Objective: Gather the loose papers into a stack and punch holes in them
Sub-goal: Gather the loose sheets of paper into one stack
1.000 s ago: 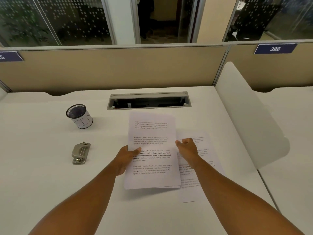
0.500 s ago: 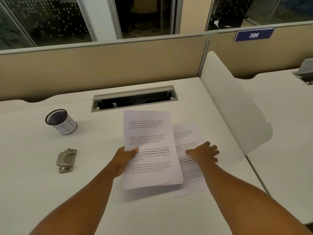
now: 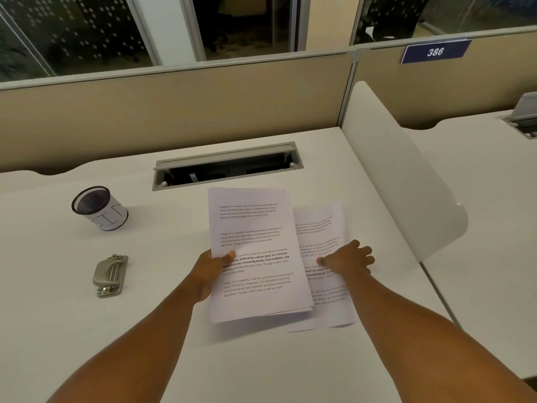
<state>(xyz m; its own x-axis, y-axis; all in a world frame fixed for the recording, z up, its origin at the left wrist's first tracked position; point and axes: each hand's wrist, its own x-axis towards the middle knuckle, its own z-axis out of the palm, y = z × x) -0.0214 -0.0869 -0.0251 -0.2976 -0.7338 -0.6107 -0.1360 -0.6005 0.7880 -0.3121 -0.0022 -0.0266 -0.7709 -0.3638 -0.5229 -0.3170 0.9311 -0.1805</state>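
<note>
Gathering step, hole punching not yet begun. I held the stack (image 3: 255,257) in my left hand (image 3: 210,271), its grip clamped on the stack's left edge with the thumb on top, the near end lifted off the counter (image 3: 87,330). My right hand (image 3: 347,260) lay flat, fingers spread and grip apart, pressing the loose sheet (image 3: 322,228) that lay on the counter just right of the stack and partly under it. Both forearms reached from the near edge. As I judged it, the next move called for sliding this sheet into the stack, squaring the edges, then reaching left for the hole punch (image 3: 110,276), near the pen cup (image 3: 98,207).
</note>
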